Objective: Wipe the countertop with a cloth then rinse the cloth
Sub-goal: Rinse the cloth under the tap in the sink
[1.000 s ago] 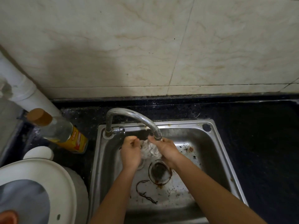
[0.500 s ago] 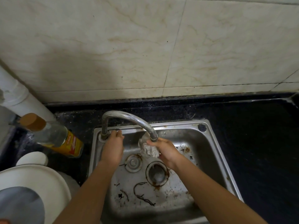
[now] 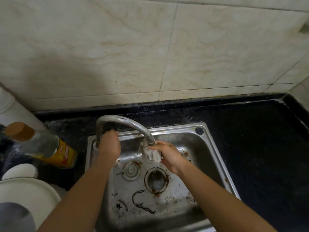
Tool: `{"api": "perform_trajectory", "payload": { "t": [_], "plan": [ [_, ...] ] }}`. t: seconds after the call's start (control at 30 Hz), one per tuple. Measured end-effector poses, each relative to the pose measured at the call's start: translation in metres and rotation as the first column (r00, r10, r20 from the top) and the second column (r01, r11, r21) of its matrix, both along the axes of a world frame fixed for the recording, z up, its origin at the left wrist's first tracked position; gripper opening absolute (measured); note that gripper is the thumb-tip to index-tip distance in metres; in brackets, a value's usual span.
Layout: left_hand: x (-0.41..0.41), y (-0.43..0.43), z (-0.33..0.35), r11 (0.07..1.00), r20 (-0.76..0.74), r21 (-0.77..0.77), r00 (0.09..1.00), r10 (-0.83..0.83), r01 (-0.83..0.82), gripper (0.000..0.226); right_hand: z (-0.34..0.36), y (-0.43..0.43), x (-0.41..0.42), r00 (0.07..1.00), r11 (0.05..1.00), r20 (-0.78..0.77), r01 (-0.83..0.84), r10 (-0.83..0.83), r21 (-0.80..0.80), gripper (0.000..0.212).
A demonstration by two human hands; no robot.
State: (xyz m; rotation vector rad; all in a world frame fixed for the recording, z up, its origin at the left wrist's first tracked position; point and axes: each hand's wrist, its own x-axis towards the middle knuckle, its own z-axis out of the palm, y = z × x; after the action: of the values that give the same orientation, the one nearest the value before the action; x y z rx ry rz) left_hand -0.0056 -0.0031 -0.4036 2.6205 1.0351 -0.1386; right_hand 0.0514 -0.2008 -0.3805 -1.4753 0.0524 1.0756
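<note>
- Head view: my left hand [image 3: 109, 146] has let go of the cloth [image 3: 151, 154], which both hands were working a second ago, and has gone to the foot of the tap [image 3: 127, 122] at the sink's [image 3: 215, 156] back rim.
- My right hand [image 3: 168, 156] has stayed where it was and now holds the cloth alone, right up at the spout's mouth.
- I read this as the rinse step, with the wiping of the countertop [image 3: 250, 139] behind me. The left hand is most likely going to the tap's control to change the flow.
- I cannot make out a stream at the spout, so I cannot say whether the water is running.
- Left fingers: bent down over the tap's foot, knuckles up. The tips and whatever they touch are hidden under the hand, so I cannot tell whether they grip anything or only rest there.
- Right fingers: half curled, with thumb and fingertips pinching the bunched cloth from the right side. The palm faces left and nothing else is in it.
- The cloth is a pale wet wad that touches the spout's end and hangs over the basin. It is above and just behind the drain [image 3: 156, 180] and clear of the sink's floor.
</note>
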Motion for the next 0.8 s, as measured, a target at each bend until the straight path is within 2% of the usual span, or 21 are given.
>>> {"api": "perform_trajectory", "payload": {
  "t": [0.07, 0.13, 0.2, 0.27, 0.3, 0.33, 0.4, 0.43, 0.47, 0.53, 0.57, 0.63, 0.7, 0.8],
  "plan": [
    [-0.001, -0.001, -0.001, 0.994, 0.097, -0.096, 0.993, 0.066, -0.056, 0.025, 0.000, -0.005, 0.000, 1.000, 1.000, 0.014, -0.017, 0.017, -0.020, 0.033],
    [-0.008, -0.013, 0.000, 0.964, 0.214, -0.225, 0.958, 0.194, -0.145, 0.040, 0.001, -0.009, -0.002, 0.998, 0.998, 0.048, -0.023, 0.026, -0.059, 0.039],
    [-0.020, -0.036, 0.000, 0.931, 0.249, -0.312, 0.930, 0.272, -0.189, 0.051, 0.004, -0.016, -0.004, 0.997, 0.996, 0.078, -0.017, 0.024, -0.086, 0.039],
    [-0.031, -0.064, -0.011, 0.867, 0.216, -0.464, 0.926, 0.308, -0.180, 0.043, 0.009, -0.026, -0.006, 0.997, 0.998, 0.071, 0.006, -0.001, -0.070, 0.024],
    [-0.036, -0.077, -0.014, 0.783, 0.171, -0.591, 0.919, 0.355, -0.192, 0.038, 0.011, -0.031, -0.007, 0.998, 0.999, 0.058, 0.020, -0.017, -0.048, 0.019],
    [-0.040, -0.091, -0.014, 0.638, 0.102, -0.737, 0.897, 0.430, -0.221, 0.037, 0.015, -0.036, -0.009, 0.999, 0.999, 0.045, 0.031, -0.030, -0.027, 0.018],
    [-0.047, -0.117, -0.003, 0.256, -0.099, -0.926, 0.834, 0.543, -0.277, 0.040, 0.021, -0.045, -0.014, 0.999, 1.000, 0.026, 0.026, -0.026, 0.015, 0.020],
    [-0.049, -0.127, 0.002, 0.115, -0.163, -0.958, 0.826, 0.540, -0.264, 0.041, 0.024, -0.049, -0.015, 1.000, 0.999, 0.016, 0.012, -0.013, 0.033, 0.022],
    [-0.052, -0.136, 0.007, 0.010, -0.194, -0.972, 0.831, 0.522, -0.233, 0.042, 0.027, -0.053, -0.016, 1.000, 0.999, 0.007, -0.012, 0.012, 0.049, 0.025],
    [-0.055, -0.148, 0.019, -0.139, -0.195, -0.980, 0.829, 0.523, -0.143, 0.042, 0.032, -0.062, -0.015, 0.997, 0.994, 0.009, -0.081, 0.080, 0.071, 0.029],
    [-0.057, -0.150, 0.024, -0.177, -0.183, -0.979, 0.824, 0.536, -0.102, 0.038, 0.035, -0.067, -0.013, 0.994, 0.991, 0.015, -0.112, 0.111, 0.079, 0.031],
    [-0.060, -0.153, 0.032, -0.182, -0.142, -0.982, 0.807, 0.573, -0.044, 0.032, 0.042, -0.080, -0.006, 0.988, 0.983, 0.017, -0.156, 0.155, 0.099, 0.033],
    [-0.064, -0.155, 0.039, -0.128, -0.079, -0.992, 0.791, 0.607, -0.001, 0.031, 0.048, -0.094, 0.004, 0.979, 0.973, 0.023, -0.205, 0.203, 0.110, 0.034],
    [-0.071, -0.158, 0.048, 0.001, 0.040, -0.999, 0.772, 0.635, 0.051, 0.027, 0.053, -0.112, 0.014, 0.959, 0.951, 0.040, -0.283, 0.280, 0.123, 0.035]
  ]
}}
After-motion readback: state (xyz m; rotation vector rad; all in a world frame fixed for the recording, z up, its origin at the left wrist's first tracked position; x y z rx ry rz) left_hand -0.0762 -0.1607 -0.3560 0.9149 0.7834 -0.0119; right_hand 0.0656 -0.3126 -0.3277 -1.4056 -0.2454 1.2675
